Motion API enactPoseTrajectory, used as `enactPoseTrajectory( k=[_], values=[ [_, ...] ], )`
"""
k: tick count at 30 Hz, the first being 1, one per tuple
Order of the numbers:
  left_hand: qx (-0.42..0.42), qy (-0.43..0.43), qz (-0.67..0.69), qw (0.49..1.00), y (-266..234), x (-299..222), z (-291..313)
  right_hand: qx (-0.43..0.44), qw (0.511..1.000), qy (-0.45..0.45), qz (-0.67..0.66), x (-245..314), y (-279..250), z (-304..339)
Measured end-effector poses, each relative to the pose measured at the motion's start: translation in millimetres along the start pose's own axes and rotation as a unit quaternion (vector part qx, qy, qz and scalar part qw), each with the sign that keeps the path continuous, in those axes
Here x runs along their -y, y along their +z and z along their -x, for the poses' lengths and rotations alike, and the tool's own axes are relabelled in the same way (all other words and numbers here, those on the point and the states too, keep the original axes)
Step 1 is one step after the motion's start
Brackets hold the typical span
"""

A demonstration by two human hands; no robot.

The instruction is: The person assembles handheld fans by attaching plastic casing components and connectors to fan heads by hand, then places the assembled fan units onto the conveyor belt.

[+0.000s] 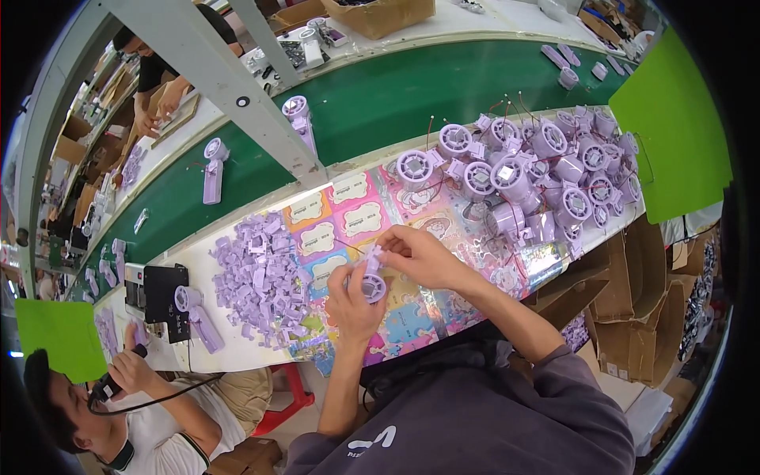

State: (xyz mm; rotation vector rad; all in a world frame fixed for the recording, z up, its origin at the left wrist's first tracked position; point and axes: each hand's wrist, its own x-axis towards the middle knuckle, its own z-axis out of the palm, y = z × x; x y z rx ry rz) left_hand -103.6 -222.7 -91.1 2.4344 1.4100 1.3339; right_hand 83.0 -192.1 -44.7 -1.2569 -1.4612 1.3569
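Note:
My left hand is wrapped round a lilac fan housing, its round grille turned up. Above the grille, the fingers of my right hand pinch at the housing's narrow neck; whether a small part or wire is between them is too small to tell. A thin wire runs up and left from there. Left of my hands lies a heap of small lilac plastic clips. To the right, a big pile of lilac fan heads with red and black wires covers the table end.
Colourful printed sheets cover the table under my hands. Behind it runs a green conveyor belt carrying fan units. A grey metal post slants across. A co-worker at left holds a corded power tool. Cardboard boxes stand at right.

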Motion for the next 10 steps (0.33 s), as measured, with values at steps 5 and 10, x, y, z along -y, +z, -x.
enactPoseTrajectory(
  k=[5,10],
  values=[
    [-0.007,0.013,0.0,1.0,0.9,2.1,4.0,-0.024,1.0,-0.014,0.012,8.7,5.5,10.6],
    [-0.001,-0.018,0.158,0.987,1.9,-3.0,-2.1,-0.055,0.998,0.008,0.016,9.6,8.8,22.3]
  ],
)
